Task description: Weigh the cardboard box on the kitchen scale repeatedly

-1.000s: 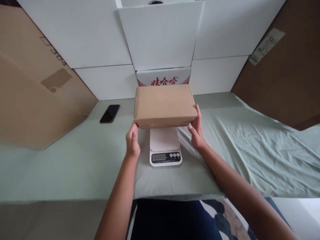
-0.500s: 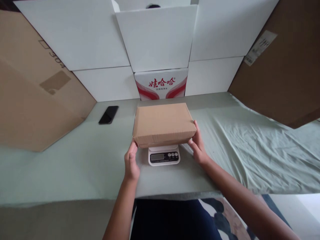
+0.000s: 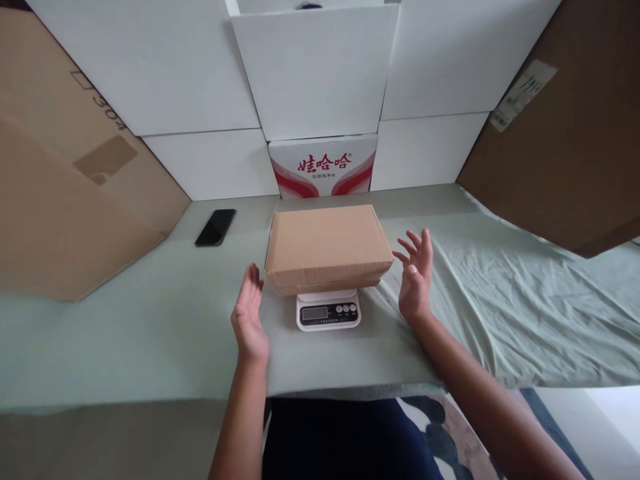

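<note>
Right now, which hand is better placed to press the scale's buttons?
Right, probably. The buttons sit on the right side of the scale face; the right hand is open on that side, the left hand opposite.

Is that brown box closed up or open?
Closed. The brown box on the scale shows an unbroken flat top, no flaps raised. Whether it is taped, cannot tell.

Brown cardboard box [image 3: 327,245]: rectangular, flat, closed, plain top w/o label. Lies level, long side running left-right, resting on white digital scale [image 3: 328,311]. Overhangs scale platform on left, right and rear; only scale's front strip w/ display and three buttons visible below box's front edge. Front face shows horiz. seam near bottom. Scale sits on pale green cloth [image 3: 150,320], approx. centre of work surface. No hand contact w/ box.
</note>
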A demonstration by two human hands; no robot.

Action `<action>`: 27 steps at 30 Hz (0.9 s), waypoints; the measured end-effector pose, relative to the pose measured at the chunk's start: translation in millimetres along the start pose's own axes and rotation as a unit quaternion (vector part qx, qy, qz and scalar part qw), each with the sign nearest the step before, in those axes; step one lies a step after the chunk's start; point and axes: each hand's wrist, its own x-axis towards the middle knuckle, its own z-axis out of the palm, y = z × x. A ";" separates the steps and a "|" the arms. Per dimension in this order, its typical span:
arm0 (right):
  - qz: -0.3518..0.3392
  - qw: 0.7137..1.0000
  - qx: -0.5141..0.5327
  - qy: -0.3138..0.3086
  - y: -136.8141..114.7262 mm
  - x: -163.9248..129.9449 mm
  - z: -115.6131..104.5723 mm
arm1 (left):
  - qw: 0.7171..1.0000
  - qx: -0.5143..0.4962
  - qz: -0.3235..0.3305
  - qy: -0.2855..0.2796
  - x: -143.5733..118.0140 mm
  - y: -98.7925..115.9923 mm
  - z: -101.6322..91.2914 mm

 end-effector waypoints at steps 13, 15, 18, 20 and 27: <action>0.033 0.999 -0.002 -0.043 -1.2 -5.1 2.5 | 0.999 0.012 -0.021 -0.021 -2.5 -4.4 -1.3; 0.033 0.998 -0.006 -0.050 -1.6 -5.9 2.5 | 0.999 0.016 -0.025 -0.025 -2.5 -5.7 -1.8; 0.033 0.997 -0.021 -0.060 -2.2 -6.9 3.0 | 0.999 0.018 -0.031 -0.027 -2.1 -7.5 -1.7; 0.034 0.997 -0.029 -0.068 -2.6 -7.0 3.3 | 0.999 0.019 -0.035 -0.027 -1.9 -8.8 -1.7; 0.040 0.994 -0.021 -0.095 -5.8 -5.7 3.3 | 0.998 0.028 -0.046 -0.039 -3.1 -11.5 -3.0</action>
